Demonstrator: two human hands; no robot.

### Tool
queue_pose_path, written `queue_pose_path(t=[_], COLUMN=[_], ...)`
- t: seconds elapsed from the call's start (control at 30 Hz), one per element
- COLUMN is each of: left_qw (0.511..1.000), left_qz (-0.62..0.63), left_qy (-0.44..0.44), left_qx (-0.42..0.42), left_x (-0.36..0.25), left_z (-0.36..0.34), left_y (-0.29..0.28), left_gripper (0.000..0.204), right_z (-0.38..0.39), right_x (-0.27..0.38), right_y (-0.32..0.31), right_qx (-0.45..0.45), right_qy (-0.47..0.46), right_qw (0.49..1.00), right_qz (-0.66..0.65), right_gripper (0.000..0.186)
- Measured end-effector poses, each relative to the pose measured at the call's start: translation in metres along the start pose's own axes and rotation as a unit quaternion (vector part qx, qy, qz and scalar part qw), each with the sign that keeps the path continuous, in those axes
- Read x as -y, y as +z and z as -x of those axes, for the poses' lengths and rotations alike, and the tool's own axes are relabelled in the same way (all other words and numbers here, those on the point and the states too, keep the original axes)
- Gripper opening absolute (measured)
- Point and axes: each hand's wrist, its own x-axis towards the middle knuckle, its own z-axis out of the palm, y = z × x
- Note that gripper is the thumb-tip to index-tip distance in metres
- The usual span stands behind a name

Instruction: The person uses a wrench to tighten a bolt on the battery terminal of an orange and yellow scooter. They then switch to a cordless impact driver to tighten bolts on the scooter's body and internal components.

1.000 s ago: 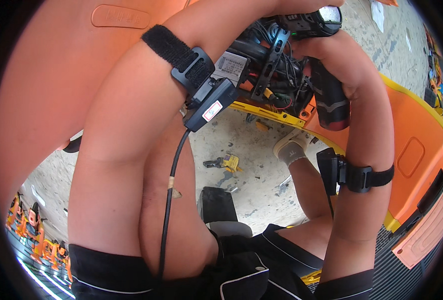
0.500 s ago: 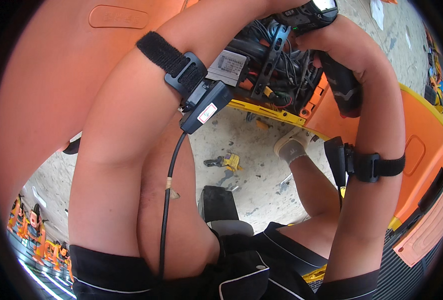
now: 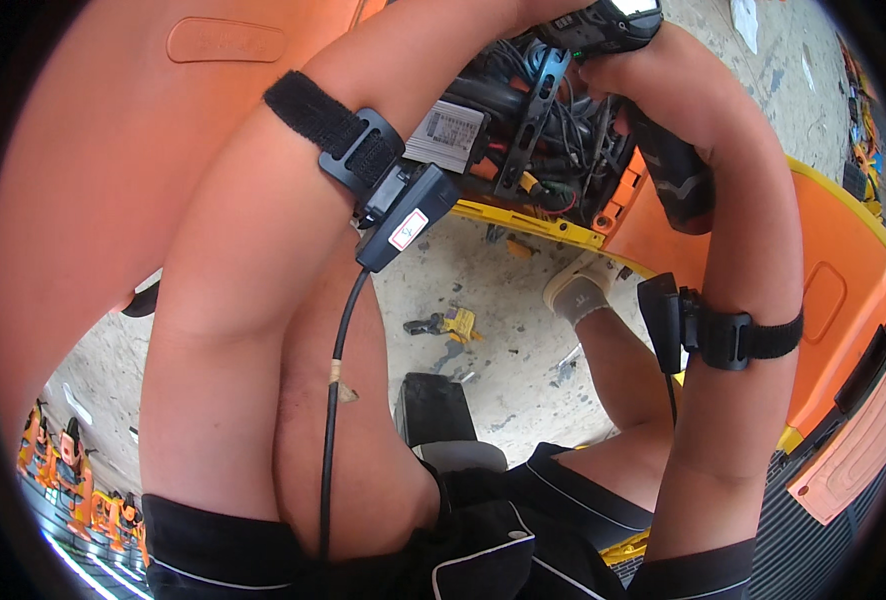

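Observation:
My right hand reaches over an open compartment of an orange-and-yellow machine. Its fingers, partly hidden, are closed around a black power tool, whose thick end sticks out beside the wrist. Black cables bunch up below that hand, next to a slotted dark metal bracket. A silver box with a label sits left of the bracket. My left forearm stretches to the top edge. A black device at the wrist and the picture's edge hide the left hand's fingers.
A large orange panel rises at the left. The compartment has a yellow rim. A yellow-and-black object lies on the stained concrete floor between my legs. Strapped sensors with a cable ride on both forearms.
The view has shifted slightly, so arms and machine sit a little further left. The black power tool's end has tilted slightly against the right forearm. Both hands stay at the compartment.

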Motion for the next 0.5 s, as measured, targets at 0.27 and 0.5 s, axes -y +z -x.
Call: queue_pose_path(t=[0.27,0.5], left_qw=[0.999,0.992], left_qz=[0.040,0.042], left_qy=[-0.016,-0.016], left_qx=[0.001,0.119], left_x=[-0.003,0.004], left_z=[-0.001,-0.009], left_y=[0.004,0.001], left_gripper=[0.012,0.018], right_z=[0.002,0.007], right_x=[0.000,-0.004], right_y=[-0.001,0.025], right_qx=[0.003,-0.034], right_qy=[0.018,0.068], right_qw=[0.999,0.983], right_qz=[0.028,-0.170], right_gripper=[0.031,0.027])
